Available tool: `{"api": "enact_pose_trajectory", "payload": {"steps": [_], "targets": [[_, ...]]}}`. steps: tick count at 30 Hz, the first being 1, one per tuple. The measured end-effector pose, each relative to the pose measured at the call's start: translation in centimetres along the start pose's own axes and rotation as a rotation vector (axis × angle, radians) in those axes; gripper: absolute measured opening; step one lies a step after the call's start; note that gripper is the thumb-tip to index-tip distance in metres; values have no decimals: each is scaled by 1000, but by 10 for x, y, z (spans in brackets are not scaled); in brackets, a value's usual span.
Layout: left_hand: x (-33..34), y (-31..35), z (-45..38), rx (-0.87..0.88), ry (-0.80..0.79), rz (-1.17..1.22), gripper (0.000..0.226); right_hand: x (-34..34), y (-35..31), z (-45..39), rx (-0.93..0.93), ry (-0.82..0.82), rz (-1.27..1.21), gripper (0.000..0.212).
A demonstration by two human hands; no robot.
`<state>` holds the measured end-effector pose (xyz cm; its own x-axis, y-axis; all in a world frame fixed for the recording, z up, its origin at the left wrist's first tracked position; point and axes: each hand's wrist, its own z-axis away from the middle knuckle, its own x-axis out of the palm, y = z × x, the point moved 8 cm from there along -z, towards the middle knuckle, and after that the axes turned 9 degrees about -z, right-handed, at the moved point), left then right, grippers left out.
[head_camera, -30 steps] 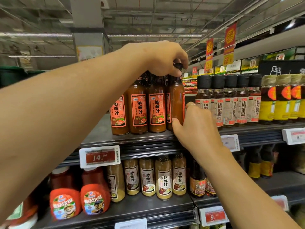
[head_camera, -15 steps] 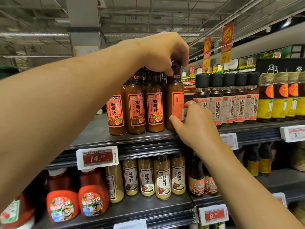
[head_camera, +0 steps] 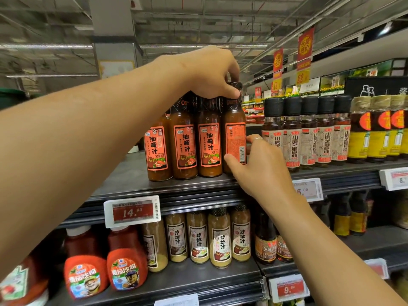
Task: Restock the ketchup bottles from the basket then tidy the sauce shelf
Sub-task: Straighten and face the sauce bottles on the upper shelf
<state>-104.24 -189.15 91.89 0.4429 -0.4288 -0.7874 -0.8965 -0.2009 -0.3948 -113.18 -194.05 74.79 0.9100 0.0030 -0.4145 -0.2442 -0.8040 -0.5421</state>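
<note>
My left hand [head_camera: 212, 74] comes down from above and pinches the black cap of the rightmost orange bottle [head_camera: 235, 138], thumb on the cap's front and fingers curled over its top. My right hand [head_camera: 260, 166] grips the same bottle low on its body, thumb across the front under the label and fingers wrapped round its right side; a ring shows on one finger. The bottle stands upright on the upper shelf [head_camera: 132, 180], last in a row of four touching side by side, with its label turned so the barcode faces me while the other three [head_camera: 184, 140] show their fronts. Just to its right stands a row of dark sesame oil bottles [head_camera: 309, 131]. On the shelf below, the red ketchup bottles [head_camera: 106, 263] stand at the left, cap up, under the 14.90 price tag [head_camera: 132, 210], beside pale dressing bottles [head_camera: 198, 237].
</note>
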Motion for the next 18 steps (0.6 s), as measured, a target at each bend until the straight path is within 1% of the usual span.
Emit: {"api": "enact_pose_trajectory", "payload": {"steps": [2, 4, 7, 9, 11, 15, 18], "targets": [[-1, 0, 1, 19, -26, 54, 43, -3, 1, 2, -18, 30, 4, 45], [0, 0, 3, 33, -60, 104, 43, -7, 3, 3, -25, 55, -23, 39], [1, -1, 4, 56, -80, 141, 44, -10, 4, 4, -31, 45, -46, 32], [2, -1, 3, 54, -81, 195, 45, -8, 2, 4, -44, 33, -23, 40], [1, 0, 2, 49, -81, 257, 48, -6, 3, 2, -29, 11, -49, 40], [-1, 6, 2, 65, -85, 287, 52, -3, 8, -5, 21, -51, -88, 25], [-3, 8, 5, 61, -83, 283, 44, -7, 8, -4, 32, -42, -105, 16]]}}
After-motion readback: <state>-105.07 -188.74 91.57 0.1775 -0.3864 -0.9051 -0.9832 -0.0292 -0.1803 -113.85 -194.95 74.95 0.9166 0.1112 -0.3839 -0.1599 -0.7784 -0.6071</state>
